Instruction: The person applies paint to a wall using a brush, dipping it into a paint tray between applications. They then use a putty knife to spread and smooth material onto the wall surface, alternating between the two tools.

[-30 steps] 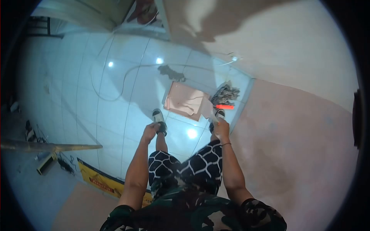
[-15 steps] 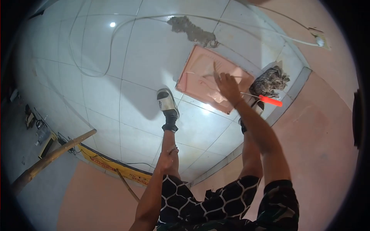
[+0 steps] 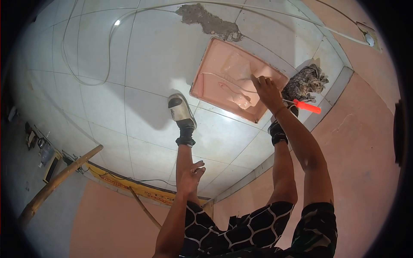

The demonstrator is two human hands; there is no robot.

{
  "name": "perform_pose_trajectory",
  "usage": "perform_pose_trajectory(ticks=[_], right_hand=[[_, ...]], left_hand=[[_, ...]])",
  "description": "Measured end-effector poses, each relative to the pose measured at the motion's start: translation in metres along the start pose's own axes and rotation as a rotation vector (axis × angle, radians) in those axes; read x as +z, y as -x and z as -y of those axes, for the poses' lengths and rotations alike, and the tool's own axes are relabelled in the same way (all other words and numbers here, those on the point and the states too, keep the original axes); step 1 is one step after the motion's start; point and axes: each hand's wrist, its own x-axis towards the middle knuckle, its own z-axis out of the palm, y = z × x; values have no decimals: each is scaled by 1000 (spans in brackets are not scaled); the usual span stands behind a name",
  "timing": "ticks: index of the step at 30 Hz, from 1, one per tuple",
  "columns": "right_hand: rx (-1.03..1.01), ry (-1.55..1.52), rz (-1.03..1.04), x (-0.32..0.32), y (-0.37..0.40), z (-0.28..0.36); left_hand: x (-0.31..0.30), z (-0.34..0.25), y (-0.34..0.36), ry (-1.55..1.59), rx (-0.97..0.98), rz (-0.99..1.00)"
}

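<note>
Over the right part of a pink paint tray (image 3: 206,92), my right hand (image 3: 267,92) is closed, with a thin, pale, blurred thing at its fingertips that I cannot make out. Wet pink paint covers the tray's bottom. A roller's red handle (image 3: 308,106) sticks out past the tray's right side, below that hand, and its thin metal rod runs into the tray. Beside my left shin, my left hand (image 3: 191,176) has its fingers partly apart and nothing visible in them.
A crumpled grey cloth (image 3: 306,84) lies right of the tray. Rough grey cement (image 3: 211,22) shows behind it. A white cable (image 3: 108,47) loops over the tiles. My shoe (image 3: 180,111) is left of the tray. A wooden pole (image 3: 60,182) and yellow banner (image 3: 129,185) are at lower left.
My right hand has shifted slightly right and down, and the thin thing at its fingers has moved right. My left hand's fingers have spread more. The view has shifted slightly.
</note>
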Motion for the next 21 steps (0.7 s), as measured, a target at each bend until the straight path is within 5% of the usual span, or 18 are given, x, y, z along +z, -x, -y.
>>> perform_pose_trajectory(ticks=[4,6,9,12,17,21], right_hand=[[57,-56,68,-24,31,-6],[348,-454,188,-46,38,0],[416,-826,27,-38,37,-2],[589,-1090,143,-19,10,3],[822,-1279,285,13,-18,17],[866,-1167,171,20,4,25]], left_hand=[[5,-8,0,-52,107,-9],[5,-3,-1,6,118,-21],[4,1,-2,30,84,-16],[4,2,-1,40,8,-23],[0,8,-2,-21,142,12],[1,9,-2,-120,342,43]])
